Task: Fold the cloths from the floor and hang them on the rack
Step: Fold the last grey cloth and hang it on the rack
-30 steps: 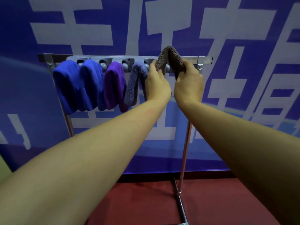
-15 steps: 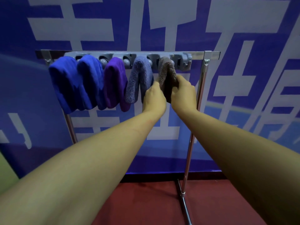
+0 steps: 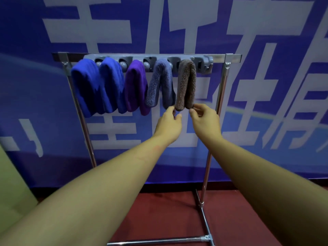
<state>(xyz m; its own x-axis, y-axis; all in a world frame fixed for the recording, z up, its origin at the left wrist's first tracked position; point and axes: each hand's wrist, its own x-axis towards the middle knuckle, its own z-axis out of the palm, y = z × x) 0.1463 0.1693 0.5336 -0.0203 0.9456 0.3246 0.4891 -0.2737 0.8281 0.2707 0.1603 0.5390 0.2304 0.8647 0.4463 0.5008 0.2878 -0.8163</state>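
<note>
Hands meet beneath a brown fleece cloth draped over the rightmost occupied peg of a chrome rack, its long axis hanging straight down and its two folded ends just above the fingertips. The left hand sits under the near left end, thumb and forefinger curled close at that tip; whether they pinch the fabric or merely touch it cannot be told. The right hand is under the right end, fingers loosely bent and slightly apart, the fingertips at or just short of the cloth. Both hands lie about equally near, one to each hanging end.

Along the grey peg strip, running left from the brown one, hang a grey-blue fleece cloth, a purple cloth and two bright blue cloths, each folded over its own peg and touching its neighbours. One holder at the strip's right end appears free. No cloth shows on the red floor in view, so the hanging seems nearly done; any further move looks like evening the brown cloth's ends.
</note>
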